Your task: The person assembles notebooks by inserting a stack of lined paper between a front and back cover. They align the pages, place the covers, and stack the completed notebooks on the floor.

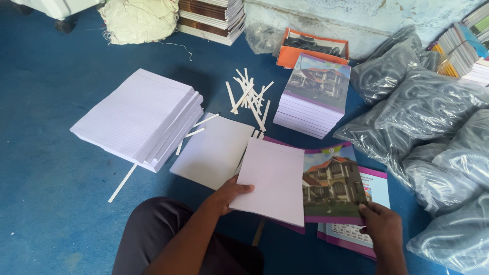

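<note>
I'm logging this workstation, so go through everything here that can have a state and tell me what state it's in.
Left hand: gripping the ruled paper block's near edge.
Right hand: holding the house-picture cover's lower corner.
Ruled paper block: lifted, tilted.
House-picture cover: opened flat beside the block.
Finished notebooks: closed, stacked.
Loose ruled sheets: stacked, slightly fanned.
White strips: scattered.
Orange box: open.
Plastic bags: filled, piled.

Floor [46, 203]: deep blue. Ruled paper stack [137, 117]: white, fine pale lines. Held ruled sheets [272, 178]: same pattern. Cover [333, 186]: purple border, house picture with orange roof, green lawn. Notebook pile [316, 94]: same picture. Loose strips [249, 97]: white. Box [313, 48]: orange. Bags [433, 127]: grey, translucent.
</note>
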